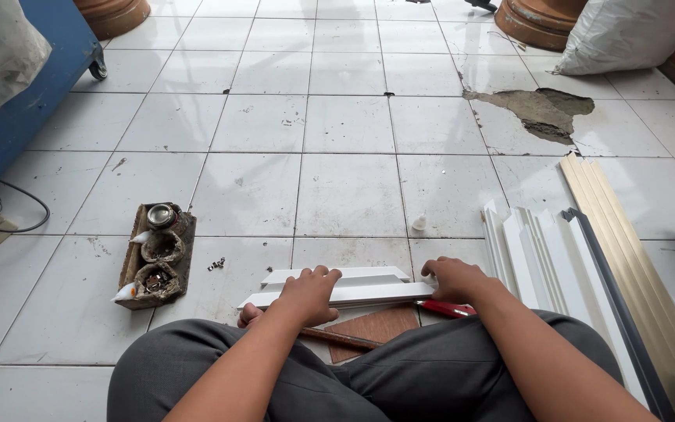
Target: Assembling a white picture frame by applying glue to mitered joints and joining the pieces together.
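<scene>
White strip (345,291) lies on the floor just before the knees, long axis left to right; left hand (306,295) presses its middle, fingers curled over, right hand (455,280) clamps its right end

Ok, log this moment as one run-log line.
left hand: gripping white angled profile strip | right hand: pressing strip's right end | red-handled tool: under right hand | brown tile piece: under strip

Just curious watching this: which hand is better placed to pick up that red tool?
Probably the right hand: it rests at the white strip's end, directly beside the red tool. The left hand grips mid-strip, farther away.
</scene>
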